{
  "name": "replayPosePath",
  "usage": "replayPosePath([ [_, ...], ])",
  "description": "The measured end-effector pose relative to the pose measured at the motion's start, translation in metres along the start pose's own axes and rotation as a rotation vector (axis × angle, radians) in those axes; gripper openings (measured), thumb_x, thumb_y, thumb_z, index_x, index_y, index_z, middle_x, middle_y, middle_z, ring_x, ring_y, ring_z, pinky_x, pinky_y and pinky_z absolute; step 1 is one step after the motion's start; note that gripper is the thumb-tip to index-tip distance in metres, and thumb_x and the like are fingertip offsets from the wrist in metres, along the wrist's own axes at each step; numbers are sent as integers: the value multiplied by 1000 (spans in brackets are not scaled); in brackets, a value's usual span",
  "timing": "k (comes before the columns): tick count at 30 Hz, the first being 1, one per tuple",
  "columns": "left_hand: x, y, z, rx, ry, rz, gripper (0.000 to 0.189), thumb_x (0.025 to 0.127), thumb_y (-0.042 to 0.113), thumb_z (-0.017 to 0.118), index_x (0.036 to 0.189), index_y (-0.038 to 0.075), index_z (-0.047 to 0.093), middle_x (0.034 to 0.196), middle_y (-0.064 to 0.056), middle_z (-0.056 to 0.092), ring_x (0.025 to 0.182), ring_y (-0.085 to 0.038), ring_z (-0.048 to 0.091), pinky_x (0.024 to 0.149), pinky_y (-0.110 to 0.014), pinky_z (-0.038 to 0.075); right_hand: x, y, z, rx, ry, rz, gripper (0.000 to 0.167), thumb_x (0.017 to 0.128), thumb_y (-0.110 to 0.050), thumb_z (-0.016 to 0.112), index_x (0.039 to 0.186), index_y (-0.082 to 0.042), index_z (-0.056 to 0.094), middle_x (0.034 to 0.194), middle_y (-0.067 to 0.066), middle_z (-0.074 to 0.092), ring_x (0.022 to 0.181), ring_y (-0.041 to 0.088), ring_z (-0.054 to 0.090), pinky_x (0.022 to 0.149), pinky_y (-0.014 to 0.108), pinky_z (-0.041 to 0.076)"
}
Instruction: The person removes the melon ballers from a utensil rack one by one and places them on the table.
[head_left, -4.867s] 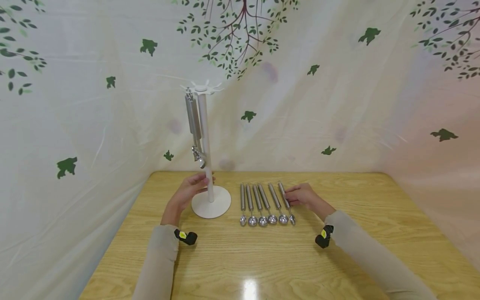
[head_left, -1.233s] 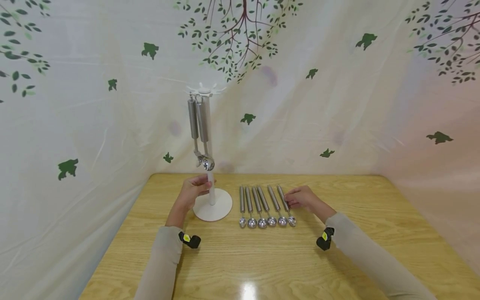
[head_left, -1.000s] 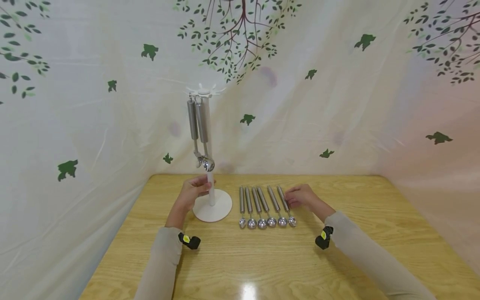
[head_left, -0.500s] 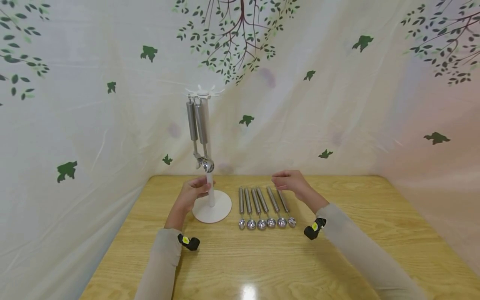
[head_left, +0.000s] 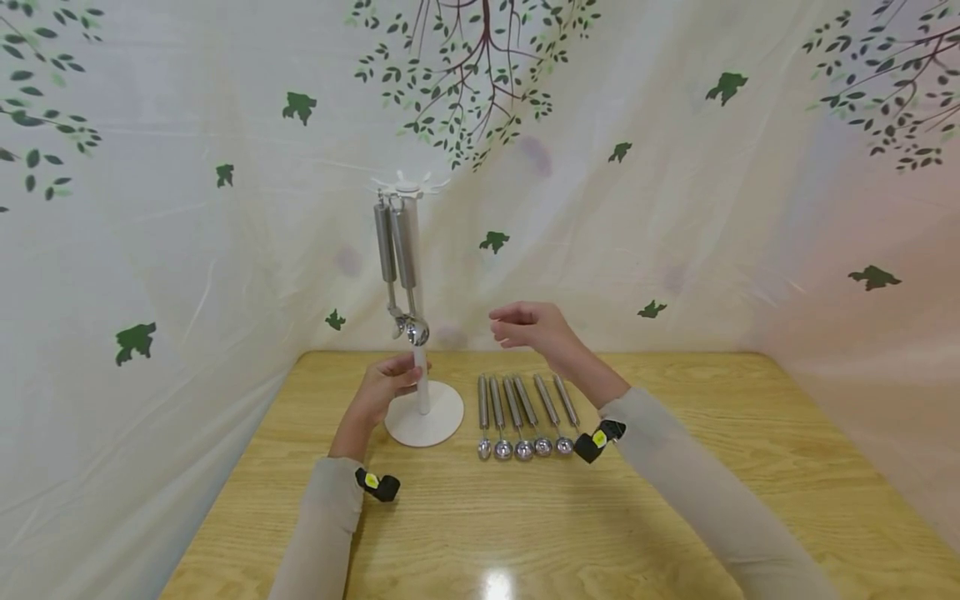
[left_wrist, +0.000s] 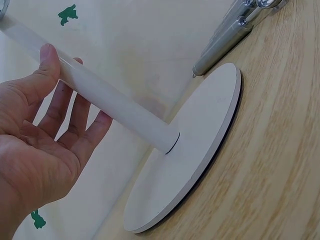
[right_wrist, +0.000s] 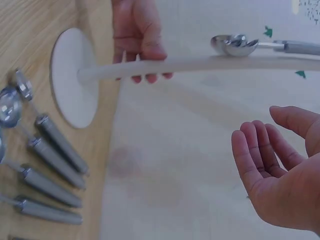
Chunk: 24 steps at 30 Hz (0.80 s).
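A white hanging stand [head_left: 423, 417] with a ring of hooks on top stands upright on the table. My left hand [head_left: 384, 385] holds its pole low down, thumb on one side and fingers round the other, as the left wrist view shows. Two steel-handled scoops [head_left: 402, 250] hang from neighbouring hooks. My right hand [head_left: 536, 329] is in the air right of the stand, fingers loosely bent and holding nothing; its open palm [right_wrist: 290, 195] shows in the right wrist view. Below it several more steel scoops [head_left: 525, 417] lie in a row, bowls towards me.
The wooden table [head_left: 480, 517] ends at a pale cloth backdrop [head_left: 585, 250] printed with leaves and branches. The stand's round base [left_wrist: 205, 120] sits close to the leftmost scoop handle. Hooks [head_left: 427, 185] stick out all round the top of the stand.
The stand has turned, bringing the hanging scoops to the front of the pole. My right hand has left the rightmost scoop, rising and moving left. The left hand keeps hold of the pole.
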<state>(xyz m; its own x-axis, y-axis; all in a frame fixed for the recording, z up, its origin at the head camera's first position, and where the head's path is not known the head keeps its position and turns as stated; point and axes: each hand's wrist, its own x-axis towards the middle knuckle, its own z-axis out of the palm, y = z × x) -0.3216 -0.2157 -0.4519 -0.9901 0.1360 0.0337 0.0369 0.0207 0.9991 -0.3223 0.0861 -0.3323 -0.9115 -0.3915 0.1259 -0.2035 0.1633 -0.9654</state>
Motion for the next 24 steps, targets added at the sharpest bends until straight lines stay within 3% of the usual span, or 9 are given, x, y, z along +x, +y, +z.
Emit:
replayPosePath([
  [6, 2, -2, -1, -7, 1, 5, 40, 99, 14, 66, 135, -3, 61, 126, -11, 73, 105, -8, 69, 98, -35, 59, 8, -27, 16, 34, 0, -65, 32, 97, -15, 71, 126, -1, 67, 121, 15, 71, 101, 19, 71, 93, 36, 62],
  [13, 2, -2, -1, -12, -2, -5, 42, 99, 14, 67, 136, -4, 59, 136, -23, 64, 106, -9, 68, 101, -38, 58, 14, -51, 31, 68, -29, -106, 32, 97, -12, 71, 126, 1, 67, 123, 19, 70, 102, 19, 71, 96, 40, 60],
  [17, 3, -3, -1, -11, 0, -13, 41, 100, 13, 65, 137, -4, 58, 136, -23, 64, 104, -7, 68, 103, -41, 56, 18, -63, 39, 77, -45, -127, 32, 96, -11, 71, 126, 1, 67, 124, 19, 70, 104, 19, 71, 100, 44, 58],
  [24, 4, -3, -2, -8, -12, -10, 44, 101, 12, 65, 139, -6, 56, 131, -17, 69, 103, -7, 68, 105, -44, 55, 28, -79, 50, 66, -33, -175, 33, 96, -9, 71, 127, 1, 66, 127, 18, 70, 108, 21, 70, 96, 34, 60],
])
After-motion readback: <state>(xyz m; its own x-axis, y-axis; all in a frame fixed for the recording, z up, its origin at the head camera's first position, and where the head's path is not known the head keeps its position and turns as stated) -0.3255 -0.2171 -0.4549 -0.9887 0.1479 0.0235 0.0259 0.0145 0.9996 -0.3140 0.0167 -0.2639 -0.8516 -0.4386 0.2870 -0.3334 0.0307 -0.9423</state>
